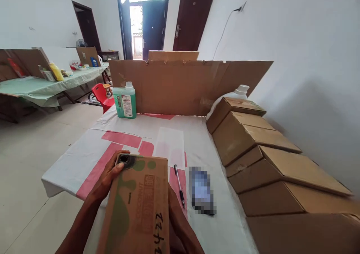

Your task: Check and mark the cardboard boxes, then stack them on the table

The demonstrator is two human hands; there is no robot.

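A brown cardboard box (137,205) with green patches, the printed word COCONUT and handwritten black digits is close in front of me, tilted over the table. My left hand (108,173) grips its far left corner, thumb on top beside a dark-ringed hole. Along the box's right side, my right hand (176,209) presses against it, its fingers mostly hidden behind the cardboard. Just right of the box, a black and clear pen (179,186) lies on the white and red table cover (97,167). Past the pen is a blurred-out phone-like object (201,190).
Several stacked cardboard boxes (261,160) line the table's right side, with a white jug (241,90) behind them. A green liquid bottle (125,102) stands at the far left corner. An upright cardboard panel (174,87) closes the back. A red chair (102,96) stands beyond.
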